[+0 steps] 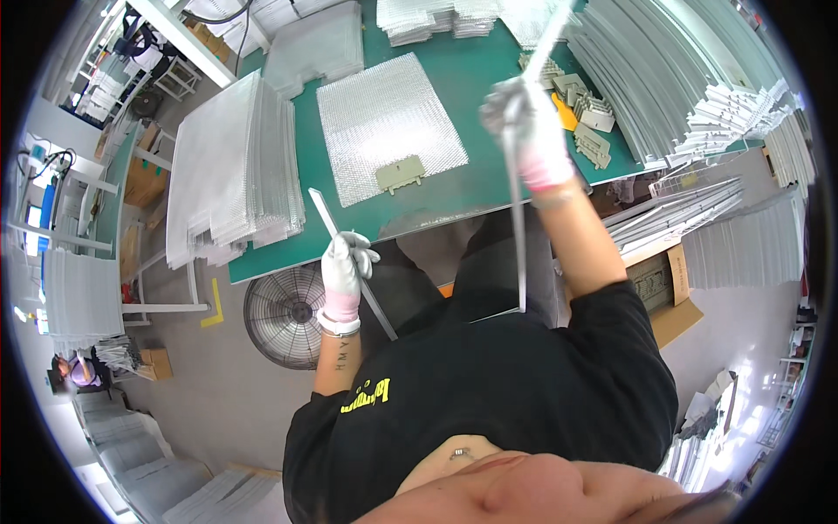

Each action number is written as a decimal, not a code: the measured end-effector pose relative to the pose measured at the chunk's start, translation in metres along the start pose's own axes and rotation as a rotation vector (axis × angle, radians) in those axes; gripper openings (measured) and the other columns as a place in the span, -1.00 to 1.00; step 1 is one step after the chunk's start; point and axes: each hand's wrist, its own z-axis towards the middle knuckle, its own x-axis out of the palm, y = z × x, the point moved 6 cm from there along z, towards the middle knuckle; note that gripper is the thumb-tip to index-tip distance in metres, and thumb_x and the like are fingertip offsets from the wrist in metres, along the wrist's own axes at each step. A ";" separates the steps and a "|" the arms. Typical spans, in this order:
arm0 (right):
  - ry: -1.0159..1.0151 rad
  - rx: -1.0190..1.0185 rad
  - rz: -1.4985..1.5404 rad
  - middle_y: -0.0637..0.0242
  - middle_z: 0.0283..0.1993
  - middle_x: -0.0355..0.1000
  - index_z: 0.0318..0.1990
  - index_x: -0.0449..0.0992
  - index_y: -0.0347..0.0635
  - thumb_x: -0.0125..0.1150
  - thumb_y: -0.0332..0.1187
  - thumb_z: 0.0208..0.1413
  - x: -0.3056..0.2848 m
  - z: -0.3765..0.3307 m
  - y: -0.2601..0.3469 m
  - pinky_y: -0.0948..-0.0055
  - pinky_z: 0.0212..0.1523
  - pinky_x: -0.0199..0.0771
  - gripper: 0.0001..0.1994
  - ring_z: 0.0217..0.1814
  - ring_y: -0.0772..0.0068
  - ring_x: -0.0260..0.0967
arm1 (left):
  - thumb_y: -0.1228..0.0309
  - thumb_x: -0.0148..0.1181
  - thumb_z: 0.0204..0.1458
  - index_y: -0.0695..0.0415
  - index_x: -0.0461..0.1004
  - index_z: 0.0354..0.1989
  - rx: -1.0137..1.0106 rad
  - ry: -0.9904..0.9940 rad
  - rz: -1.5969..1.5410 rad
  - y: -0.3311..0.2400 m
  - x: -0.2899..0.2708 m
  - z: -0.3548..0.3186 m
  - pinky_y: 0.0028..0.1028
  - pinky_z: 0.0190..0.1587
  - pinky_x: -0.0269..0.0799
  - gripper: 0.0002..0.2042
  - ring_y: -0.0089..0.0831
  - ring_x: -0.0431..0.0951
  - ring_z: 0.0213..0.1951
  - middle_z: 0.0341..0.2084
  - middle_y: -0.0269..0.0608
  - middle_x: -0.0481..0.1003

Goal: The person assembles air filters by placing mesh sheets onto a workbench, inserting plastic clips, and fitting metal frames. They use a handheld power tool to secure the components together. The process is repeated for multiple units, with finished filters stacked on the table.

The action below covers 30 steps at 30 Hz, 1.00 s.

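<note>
My left hand (347,266), in a white glove with a pink cuff, is closed round a thin metal strip (323,211). The strip slants from beside the table's front edge down toward my lap. My right hand (522,122), gloved alike and smeared by motion, is raised over the table's right part. It grips a long pale metal strip (518,236) that reaches up past the hand and down to my lap, where it bends at a corner. Between my hands a silvery mesh sheet (367,113) lies flat on the green table (305,131), with an olive notched plate (400,175) on its near edge.
Stacked mesh sheets (223,166) stand at the table's left. More notched plates (594,144) and a yellow tool (564,112) lie right of my right hand, before a tall stack of metal strips (655,79). A floor fan (288,316) stands below the table's left corner.
</note>
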 end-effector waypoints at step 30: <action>0.030 0.193 -0.388 0.41 -0.36 0.34 0.47 0.06 -0.20 -0.18 -0.44 0.40 -0.061 -0.133 -0.087 0.69 -0.38 0.33 -0.49 -0.53 0.69 0.16 | 0.43 0.07 0.25 0.23 0.41 -0.05 -0.458 0.102 -0.902 0.092 0.174 0.088 -0.24 0.13 0.41 -0.82 -0.24 0.47 0.02 -0.07 -0.07 0.47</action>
